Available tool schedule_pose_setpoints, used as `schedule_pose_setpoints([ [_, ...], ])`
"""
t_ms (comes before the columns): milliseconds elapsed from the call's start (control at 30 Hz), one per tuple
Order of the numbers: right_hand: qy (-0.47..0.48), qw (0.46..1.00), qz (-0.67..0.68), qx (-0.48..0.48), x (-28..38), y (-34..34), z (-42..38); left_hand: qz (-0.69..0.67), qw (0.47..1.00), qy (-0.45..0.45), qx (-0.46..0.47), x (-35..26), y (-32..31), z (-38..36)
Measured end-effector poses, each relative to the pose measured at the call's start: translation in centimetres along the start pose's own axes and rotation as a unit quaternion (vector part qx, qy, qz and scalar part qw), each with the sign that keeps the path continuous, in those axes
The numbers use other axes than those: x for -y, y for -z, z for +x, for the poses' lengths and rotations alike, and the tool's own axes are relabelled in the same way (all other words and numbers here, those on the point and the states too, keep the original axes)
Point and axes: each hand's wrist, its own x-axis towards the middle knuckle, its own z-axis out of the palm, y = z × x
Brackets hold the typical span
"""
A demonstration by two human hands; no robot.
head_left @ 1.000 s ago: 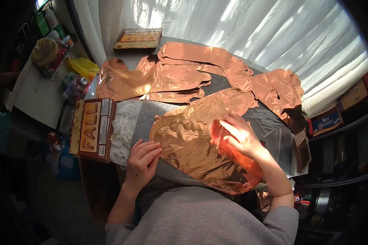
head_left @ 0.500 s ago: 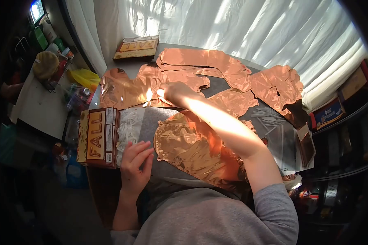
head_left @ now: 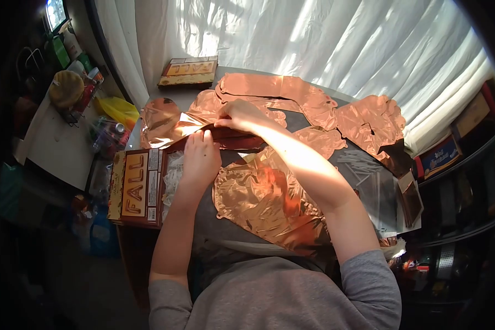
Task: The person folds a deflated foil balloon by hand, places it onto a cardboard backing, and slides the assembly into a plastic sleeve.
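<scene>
Sunlit curtains back the cluttered tabletop. Beside the FALL box, both hands pinch a foil balloon: right hand clamped on its edge, left hand closed on the near side. I'd worry the thin foil could crease or tear if they pull against each other.

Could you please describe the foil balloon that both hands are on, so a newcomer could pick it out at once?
Start at the grey table under the white curtain. Near its far left lies a copper foil balloon, gripped by the left hand and right hand. Unlike its flat neighbours, its near edge is lifted and folding.
</scene>
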Motion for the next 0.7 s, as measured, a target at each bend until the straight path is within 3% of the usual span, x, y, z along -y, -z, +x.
schedule_pose_setpoints([
  [67, 0.014, 0.999, -0.027, -0.041, 0.8, 1.0, -0.6, 0.094, 0.989, 0.078, 0.083, -0.1, 0.6, 1.2],
  [100, 0.029, 0.994, 0.006, -0.103, 1.0, 1.4, -0.8, 0.127, 0.987, 0.076, 0.058, 1.2, -0.7, 1.0],
  [133, 0.044, 0.985, 0.039, -0.164, 1.5, 2.0, -1.1, 0.139, 0.979, 0.109, 0.101, 1.7, -1.0, 1.1],
  [200, 0.01, 0.982, 0.06, -0.177, 2.6, 4.3, -2.2, 0.146, 0.979, 0.103, 0.097, 3.1, -1.8, 1.0],
  [267, 0.071, 0.953, 0.059, -0.29, 3.1, 6.5, -3.5, 0.162, 0.975, 0.081, 0.129, 5.8, -3.2, 1.1],
  [333, 0.032, 0.925, 0.122, -0.357, 4.2, 9.4, -6.4, 0.175, 0.97, 0.052, 0.162, 6.2, -3.5, 1.7],
  [400, -0.059, 0.893, 0.159, -0.416, 4.9, 12.7, -10.1, 0.126, 0.975, 0.098, 0.156, 4.9, -2.2, 2.2],
  [433, -0.066, 0.857, 0.261, -0.44, 4.3, 13.4, -11.8, 0.116, 0.963, 0.132, 0.205, 3.7, -1.1, 2.8],
  [467, -0.071, 0.809, 0.36, -0.46, 3.9, 14.0, -13.7, 0.114, 0.964, 0.123, 0.204, 3.9, -2.0, 2.4],
  [533, -0.128, 0.757, 0.451, -0.456, 5.1, 14.1, -18.7, 0.089, 0.988, -0.121, -0.024, 5.1, -4.1, 0.7],
  [567, -0.177, 0.702, 0.5, -0.476, 6.8, 12.7, -20.5, 0.059, 0.976, -0.151, 0.145, 1.3, 0.0, 0.9],
  [600, -0.222, 0.641, 0.546, -0.492, 8.4, 11.1, -22.2, 0.035, 0.901, 0.023, 0.431, -3.9, 4.2, 3.3],
  [633, -0.245, 0.691, 0.558, -0.389, 9.4, 10.9, -24.8, -0.338, 0.9, 0.014, 0.274, -0.5, -0.5, -0.9],
  [667, -0.266, 0.731, 0.563, -0.279, 10.4, 10.7, -27.3, -0.496, 0.837, 0.133, 0.188, -5.2, 1.9, -2.2],
  [700, -0.264, 0.706, 0.604, -0.259, 11.5, 9.4, -28.7, -0.497, 0.837, 0.129, 0.191, -5.2, 1.9, -3.7],
])
